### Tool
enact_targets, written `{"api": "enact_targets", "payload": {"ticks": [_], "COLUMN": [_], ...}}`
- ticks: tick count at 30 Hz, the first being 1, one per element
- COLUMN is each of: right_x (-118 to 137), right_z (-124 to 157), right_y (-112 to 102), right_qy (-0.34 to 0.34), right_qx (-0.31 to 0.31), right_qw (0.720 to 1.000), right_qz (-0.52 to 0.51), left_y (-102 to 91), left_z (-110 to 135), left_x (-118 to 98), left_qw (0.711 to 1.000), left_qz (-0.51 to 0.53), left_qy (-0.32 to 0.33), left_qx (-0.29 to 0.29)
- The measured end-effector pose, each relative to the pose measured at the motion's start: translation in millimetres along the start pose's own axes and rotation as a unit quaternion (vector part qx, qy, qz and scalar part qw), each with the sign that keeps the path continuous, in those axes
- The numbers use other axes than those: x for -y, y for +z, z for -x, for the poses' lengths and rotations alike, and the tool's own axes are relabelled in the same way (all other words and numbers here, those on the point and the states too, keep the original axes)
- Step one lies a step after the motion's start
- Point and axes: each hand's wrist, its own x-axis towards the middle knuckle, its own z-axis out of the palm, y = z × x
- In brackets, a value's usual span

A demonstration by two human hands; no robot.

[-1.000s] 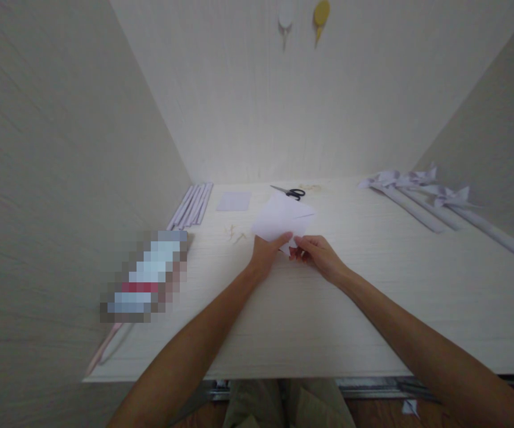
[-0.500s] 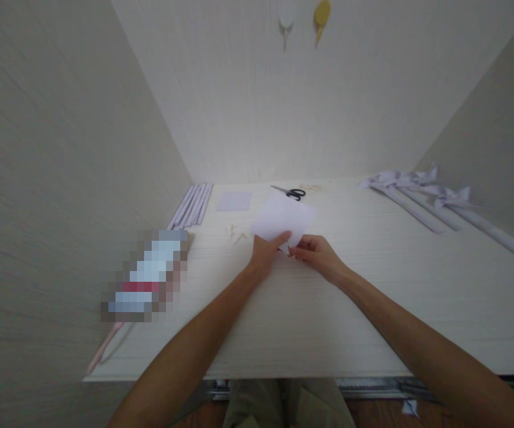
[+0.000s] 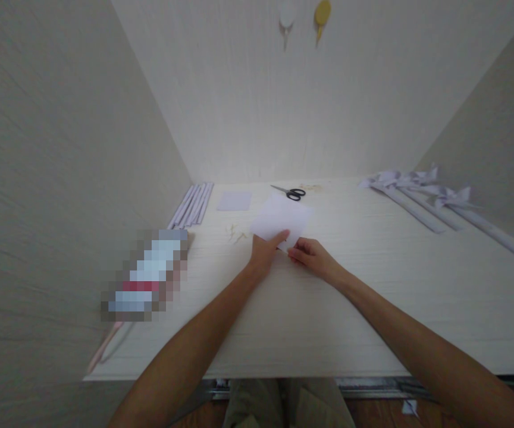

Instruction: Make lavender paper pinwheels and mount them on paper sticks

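A square sheet of white paper is raised slightly above the table, its near corner toward me. My left hand grips this sheet from the left, thumb lying on top and the other fingers underneath. At the near corner, the fingertips of my right hand are pinched together beside the paper. What they pinch is too small and hidden to name. A tiny dark spot shows on the sheet by my left thumb. Just beyond the paper lie black-handled scissors, blades pointing left.
Another paper square lies flat behind, beside several rolled paper tubes. Small pale scraps are scattered to the left. Paper pinwheels on tubes rest at the right wall. A blurred-out object stands at left. Two hooks hang on the back wall.
My right fingers have closed in at the paper's near corner, covering a small dark bit that showed there before. The sheet has shifted very slightly left and toward me.
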Motion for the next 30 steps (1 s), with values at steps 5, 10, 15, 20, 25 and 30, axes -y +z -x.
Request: {"api": "enact_targets", "payload": {"ticks": [5, 10, 15, 20, 25, 30], "right_x": [1.1, 4.1, 6.4, 8.9, 6.3, 5.2], "right_z": [1.3, 2.3, 2.2, 2.2, 2.0, 2.6], "right_y": [-0.2, -1.6, -2.2, -0.5, -0.3, -0.1], "right_qy": [-0.011, -0.002, 0.014, 0.002, -0.008, -0.002], "right_qx": [0.018, 0.015, 0.007, 0.008, 0.014, 0.018], "right_qw": [0.999, 0.999, 1.000, 1.000, 1.000, 1.000], "right_qz": [0.030, 0.034, -0.028, -0.011, -0.011, -0.025], "left_y": [-0.1, 1.4, 1.9, 1.5, 1.9, 1.6], "left_z": [-0.9, -1.6, -1.2, 0.7, 0.6, 0.9], "left_x": [-1.3, -3.8, -4.0, -4.2, -5.4, -5.7], "left_qw": [1.000, 0.998, 0.998, 1.000, 0.999, 0.999], "left_qz": [0.008, 0.021, -0.002, -0.022, -0.015, -0.007], "left_qy": [-0.004, -0.030, -0.012, 0.001, -0.006, -0.008], "left_qx": [-0.026, -0.050, -0.053, -0.022, -0.031, -0.036]}}
